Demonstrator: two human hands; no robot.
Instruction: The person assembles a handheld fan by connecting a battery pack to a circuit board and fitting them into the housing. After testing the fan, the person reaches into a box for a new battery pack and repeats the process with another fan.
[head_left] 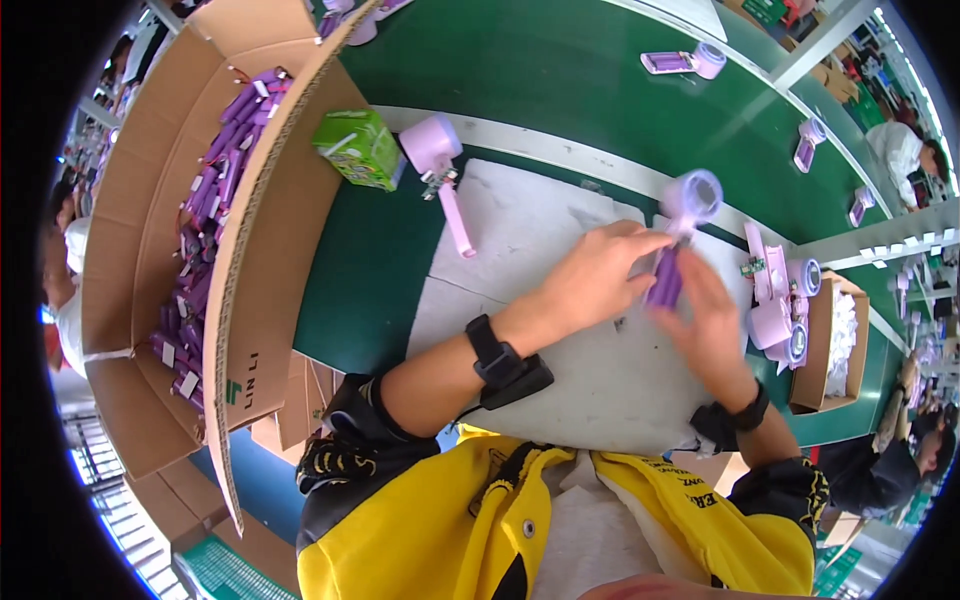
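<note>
Over the pale work mat (560, 370), both hands are at a lilac hair-dryer-shaped device (692, 200), its round head pointing away from me and slightly blurred. My left hand (595, 275) pinches it at the neck, below the head. Closed on the handle's right side, my right hand (708, 315) grips by a dark purple cylindrical battery (664, 280). Whether the battery sits fully inside the handle, I cannot tell. Another lilac device (430, 145) lies at the mat's far left, with a green circuit board exposed and a slim handle strip (456, 220) attached.
A tall cardboard box (270, 210) at left holds many purple batteries (215, 190). A green packet (360, 148) stands beside it. Several lilac device parts (775, 310) are piled at right, near a small carton (832, 345) of white pieces. Devices lie on the green belt (530, 70) beyond.
</note>
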